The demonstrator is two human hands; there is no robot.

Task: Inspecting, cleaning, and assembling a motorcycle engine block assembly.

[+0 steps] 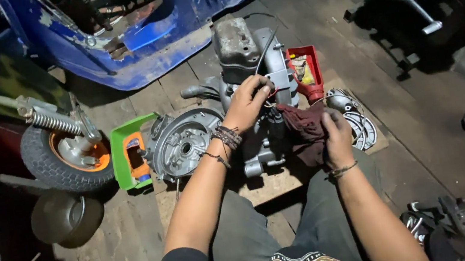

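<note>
1. Landmark: grey engine block (241, 105) lying on a board on the wooden floor, in front of the seated person's knees
2. Left hand (248, 103) rests on top of the engine; fingertips pinched together on a thin red wire (273, 90)
3. Right hand (336, 134) at the engine's right side, fingers closed on a dark red rag (305, 129) pressed against the casing
4. Green tray (130, 154) left of the engine; small wheel (63, 157) further left
5. Red tray (306, 71) behind-right of the engine; blue body panel (170, 30) beyond it
</note>
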